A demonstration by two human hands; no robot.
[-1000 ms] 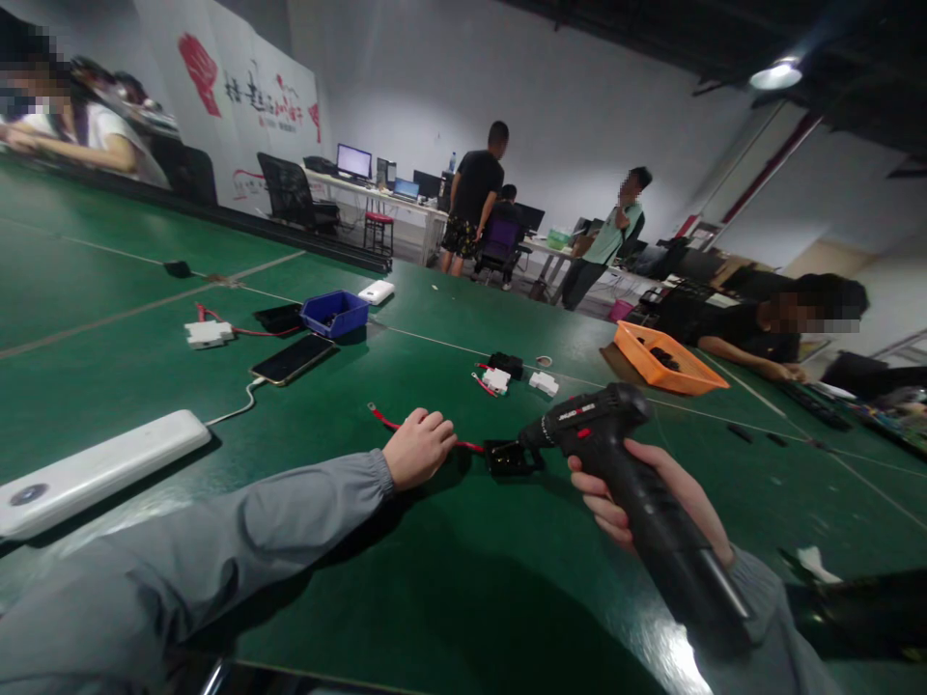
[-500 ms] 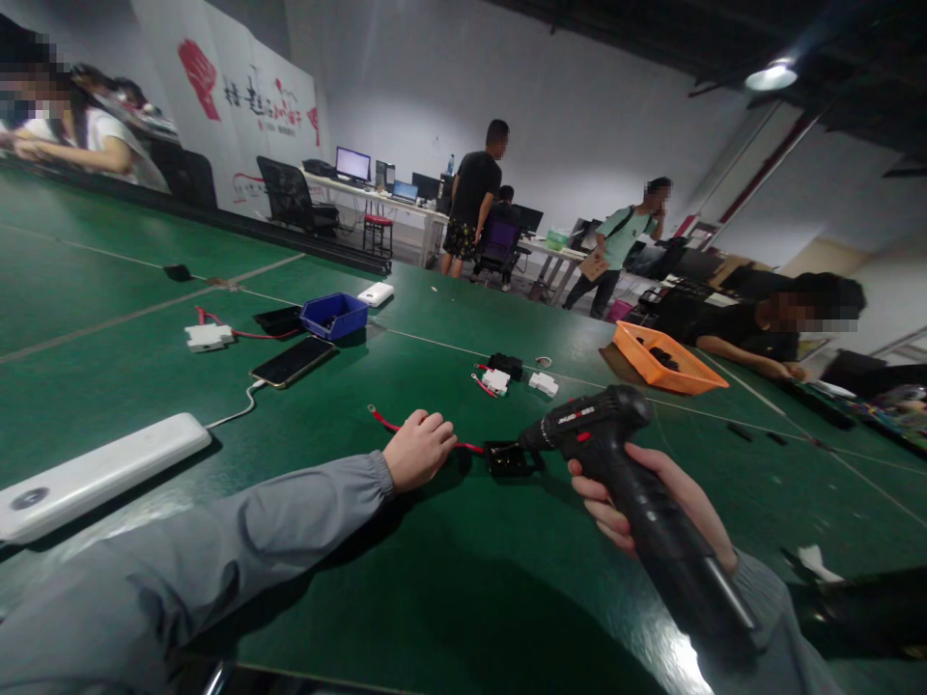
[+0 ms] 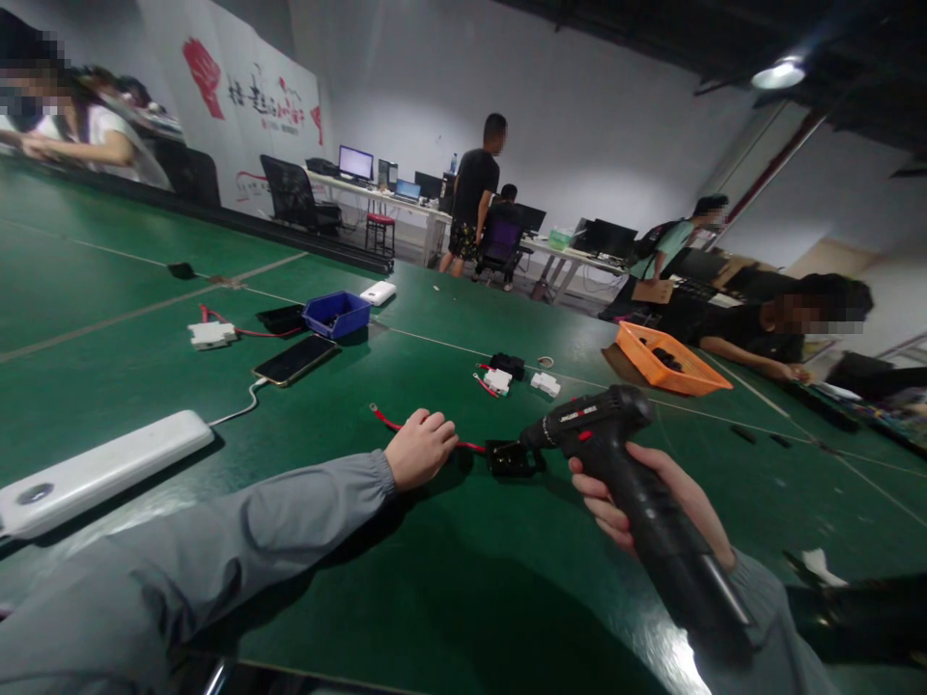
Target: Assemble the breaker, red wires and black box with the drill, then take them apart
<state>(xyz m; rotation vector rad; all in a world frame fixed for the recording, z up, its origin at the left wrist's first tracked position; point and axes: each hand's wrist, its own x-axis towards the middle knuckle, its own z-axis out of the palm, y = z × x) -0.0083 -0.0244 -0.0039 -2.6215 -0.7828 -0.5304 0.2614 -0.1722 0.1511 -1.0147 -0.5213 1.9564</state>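
Note:
My right hand (image 3: 652, 497) grips a black cordless screwdriver drill (image 3: 615, 454) by its handle. The drill's bit points left and down at a small black housing (image 3: 510, 459) lying on the green table; bright metal shows inside the housing, and whether the bit touches a screw there I cannot tell. From the housing's left side runs a red cable (image 3: 386, 422) with a metal ring lug at its far end. My left hand (image 3: 422, 449) is closed over the middle of this cable, with the fingertips hidden beneath.
Beyond my hands lie white modules (image 3: 545, 384) with short red wires. An orange basket (image 3: 670, 372) stands at the right, a blue bin (image 3: 337, 317) at the left. A phone (image 3: 295, 361) is cabled to a long white power bank (image 3: 108, 468). A seated person (image 3: 760, 328) works at the right.
My hands, the drill and the housing keep nearly the same positions. In the background, a walking person in a light green shirt has moved to the right. The view shifts very slightly.

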